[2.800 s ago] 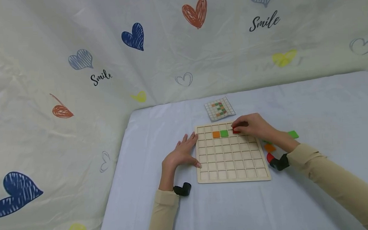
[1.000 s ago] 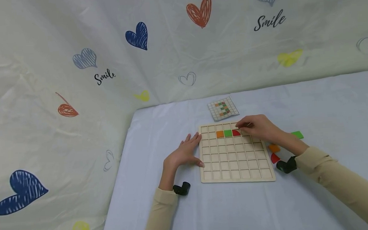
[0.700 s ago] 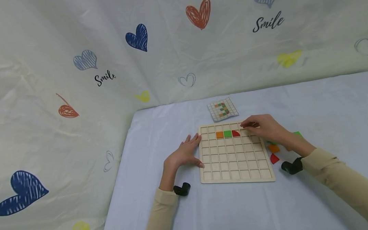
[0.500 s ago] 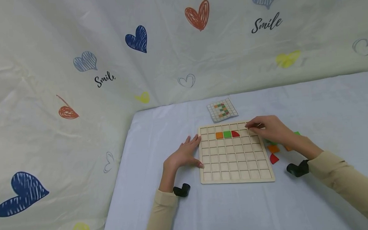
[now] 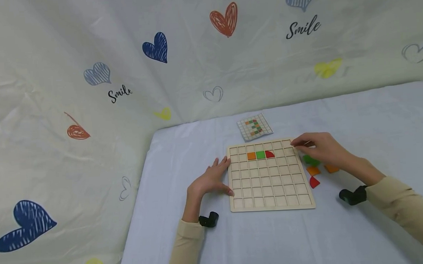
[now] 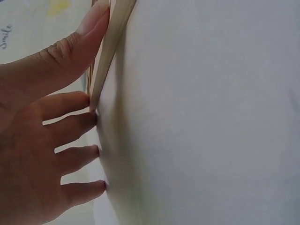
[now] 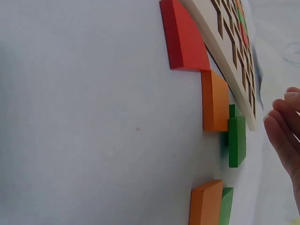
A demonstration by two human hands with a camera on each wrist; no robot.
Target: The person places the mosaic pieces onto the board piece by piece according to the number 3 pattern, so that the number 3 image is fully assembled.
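A wooden grid board point(image 5: 270, 180) lies on the table; its second row bears an orange square tile point(image 5: 251, 156), a green square tile point(image 5: 260, 155) and a red quarter-circle tile point(image 5: 269, 154) side by side. My left hand point(image 5: 208, 180) rests against the board's left edge, thumb and fingers spread, as the left wrist view also shows. My right hand point(image 5: 320, 146) hovers over the board's top right corner with bent fingers. In the right wrist view, nothing shows between the fingertips of the right hand point(image 7: 286, 126).
Right of the board lie a loose red quarter-circle tile point(image 5: 314, 182), orange tiles point(image 5: 313, 171) and green tiles point(image 5: 311, 160). Behind the board is a pattern card point(image 5: 255, 127) printed with a coloured grid figure. A heart-printed cloth point(image 5: 180, 70) hangs behind the white table.
The red quarter-circle tile, earlier in my right fingers, now sits beside the green one. My right hand has since let go and drifted right, uncovering loose tiles. My left hand stays on the board's edge.
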